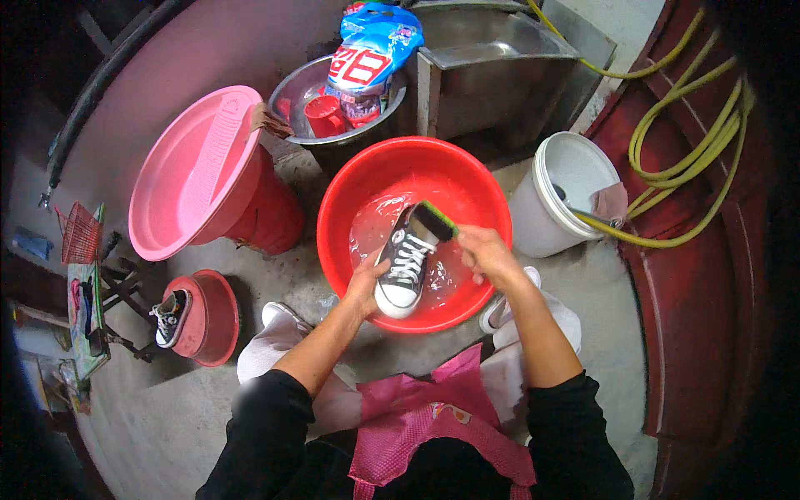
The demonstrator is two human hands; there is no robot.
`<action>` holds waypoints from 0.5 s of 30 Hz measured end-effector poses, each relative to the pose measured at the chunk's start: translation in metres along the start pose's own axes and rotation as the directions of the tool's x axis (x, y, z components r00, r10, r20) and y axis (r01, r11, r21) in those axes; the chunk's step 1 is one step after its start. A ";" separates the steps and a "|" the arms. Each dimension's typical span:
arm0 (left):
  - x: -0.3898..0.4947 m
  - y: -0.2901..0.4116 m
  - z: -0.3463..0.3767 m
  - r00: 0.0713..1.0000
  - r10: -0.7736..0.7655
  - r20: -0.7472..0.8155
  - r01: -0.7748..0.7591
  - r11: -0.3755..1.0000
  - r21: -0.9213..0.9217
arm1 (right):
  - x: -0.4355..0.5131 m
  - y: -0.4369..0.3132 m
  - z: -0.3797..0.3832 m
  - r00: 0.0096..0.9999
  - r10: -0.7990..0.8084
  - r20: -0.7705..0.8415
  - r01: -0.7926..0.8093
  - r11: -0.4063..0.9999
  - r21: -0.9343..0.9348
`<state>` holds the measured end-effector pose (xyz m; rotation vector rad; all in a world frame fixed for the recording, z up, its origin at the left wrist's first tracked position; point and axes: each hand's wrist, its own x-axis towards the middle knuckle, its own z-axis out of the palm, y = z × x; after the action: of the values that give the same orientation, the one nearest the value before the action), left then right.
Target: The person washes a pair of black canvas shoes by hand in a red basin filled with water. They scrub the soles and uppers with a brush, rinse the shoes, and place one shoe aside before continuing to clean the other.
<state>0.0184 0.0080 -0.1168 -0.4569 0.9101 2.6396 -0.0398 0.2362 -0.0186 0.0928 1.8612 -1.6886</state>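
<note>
A black high-top canvas sneaker [406,269] with white laces and a white toe cap is held over a red plastic basin [340,187], its toe towards me. My left hand [367,281] grips the sneaker along its left side. In my right hand [490,253] is a scrub brush [434,221] with dark bristles and a green edge; it lies against the ankle end of the sneaker. Cloudy, sudsy water [373,228] stands in the basin below. A similar sneaker [170,319] rests on an upturned red basin [215,319] at the left.
Behind stand a pink washboard basin [156,181] on a red bucket [272,212], a metal bowl [300,81] with a red mug [325,117] and a blue detergent bag [375,50], and a steel sink [500,81]. At the right are a white bucket [537,212] and a yellow hose [644,150].
</note>
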 end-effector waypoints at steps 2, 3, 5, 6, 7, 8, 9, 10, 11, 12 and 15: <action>-0.001 0.000 0.013 0.998 0.028 -0.054 -0.028 1.000 0.011 | -0.005 0.004 0.012 1.000 -0.023 -0.003 0.020 0.925 -0.379; -0.003 -0.001 0.014 0.995 0.052 -0.081 -0.052 0.999 0.002 | -0.014 0.000 0.019 0.998 -0.051 0.021 0.053 0.810 -0.583; -0.007 0.000 0.018 0.994 0.062 -0.094 -0.062 0.998 0.006 | -0.006 0.007 0.023 0.960 -0.275 0.055 0.185 0.472 -0.862; -0.007 -0.004 0.023 0.994 0.056 -0.093 -0.056 0.998 0.002 | -0.002 0.013 0.019 0.924 -0.368 0.099 0.203 0.257 -0.945; -0.004 -0.011 0.027 0.997 0.057 -0.052 -0.064 0.988 -0.140 | 0.006 0.009 0.027 0.955 -0.297 0.028 0.094 0.212 -0.973; -0.003 -0.017 0.031 0.998 0.043 -0.040 -0.047 0.991 -0.125 | 0.019 0.012 0.030 0.952 -0.305 -0.005 0.053 0.183 -0.982; -0.005 -0.019 0.033 0.998 0.045 -0.033 -0.049 0.992 -0.113 | 0.029 0.008 0.036 0.946 -0.322 -0.022 0.026 0.145 -0.989; -0.001 -0.024 0.029 0.998 0.017 -0.061 -0.028 0.984 -0.177 | 0.028 0.007 0.037 0.952 -0.305 0.007 0.049 0.128 -0.991; 0.002 -0.024 0.027 0.998 0.005 -0.055 -0.015 0.980 -0.197 | 0.025 0.005 0.038 0.958 -0.286 0.035 0.069 0.112 -0.991; 0.001 -0.021 0.024 0.998 -0.001 -0.060 -0.012 0.975 -0.220 | 0.026 0.003 0.039 0.962 -0.263 0.075 0.103 0.094 -0.990; 0.000 -0.020 0.012 1.000 0.014 0.003 -0.013 0.981 -0.195 | 0.004 -0.019 0.039 0.976 -0.173 0.135 0.148 0.068 -0.987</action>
<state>0.0241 0.0302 -0.1185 -0.4928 0.6569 2.7537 -0.0365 0.1955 -0.0036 -0.7196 2.7000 -0.0741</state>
